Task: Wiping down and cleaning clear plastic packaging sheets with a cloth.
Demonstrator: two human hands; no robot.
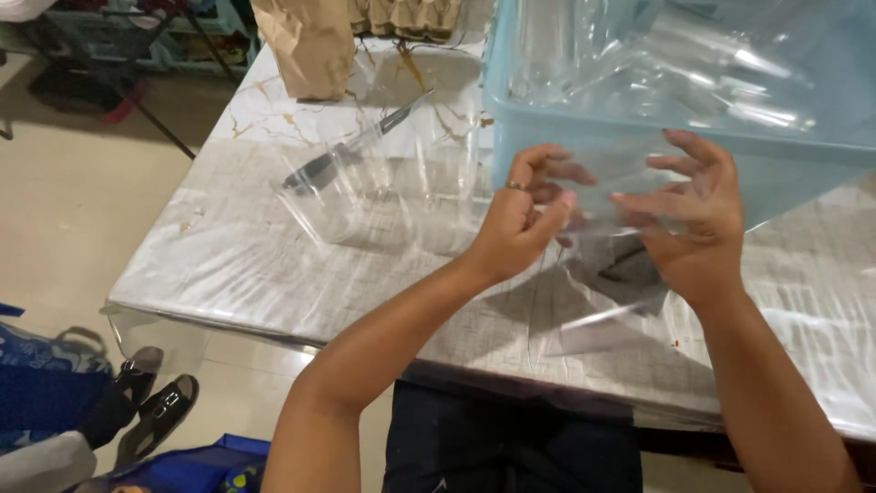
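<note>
My left hand [527, 212], with a ring on one finger, and my right hand [691, 212] are raised in front of me over the table [228, 256]. Both pinch the top of a clear plastic bag [593, 274] that hangs between them, its lower part near the tabletop. Just behind my hands stands a light blue plastic tub [547, 137] filled with more clear plastic bags [675, 64]. Another clear plastic sheet or bag [383, 192] lies flat on the table to the left, partly over a knife [351, 146].
The table has a marble-patterned top under a clear cover. A brown paper bag [306, 46] and an egg carton [411, 16] stand at the far edge. On the floor at the left lie black sandals [151, 402] and blue bags [46, 374].
</note>
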